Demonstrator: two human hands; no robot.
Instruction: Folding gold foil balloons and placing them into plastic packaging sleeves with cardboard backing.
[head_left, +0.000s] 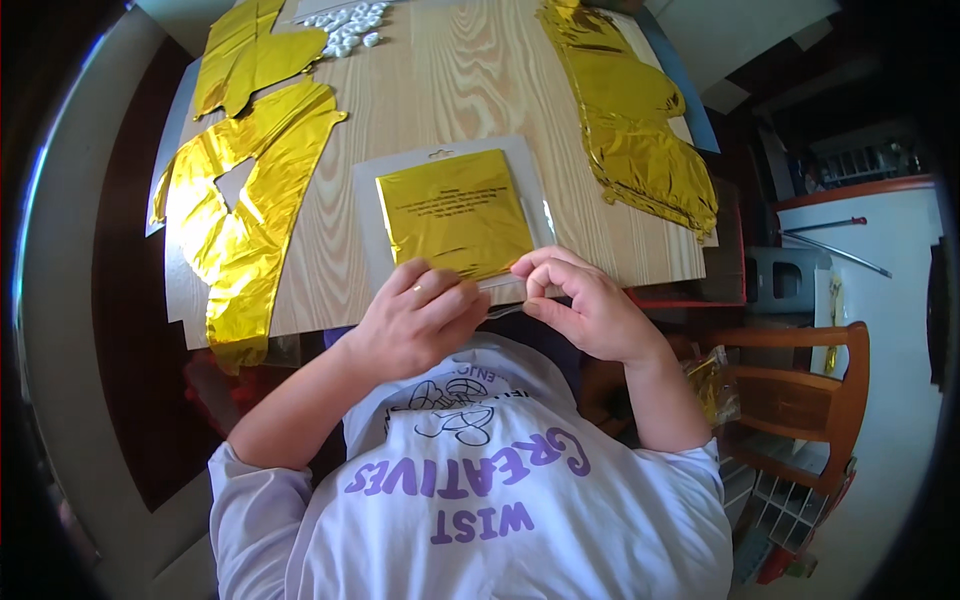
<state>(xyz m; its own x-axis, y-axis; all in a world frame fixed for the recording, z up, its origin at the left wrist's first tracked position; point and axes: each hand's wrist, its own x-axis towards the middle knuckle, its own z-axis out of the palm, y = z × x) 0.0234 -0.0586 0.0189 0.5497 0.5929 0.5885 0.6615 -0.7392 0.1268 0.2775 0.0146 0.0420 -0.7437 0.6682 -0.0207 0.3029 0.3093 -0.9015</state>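
A clear plastic bag with a hanging slot lies flat at the table's near edge. Inside it is a folded gold foil sheet with dark print. My left hand is closed, its curled fingers gripping the bag's near edge. At the near right corner, my right hand pinches with bent fingers and thumb at the bag's opening edge. A thin strip of clear plastic shows between the hands, below the tabletop. The fingertips of my left hand are mostly hidden.
Flat gold foil balloons lie along the table's left side, more gold foil on the right. Several small white rolled pieces are heaped at the far side. A wooden chair and a grey stool stand at the right.
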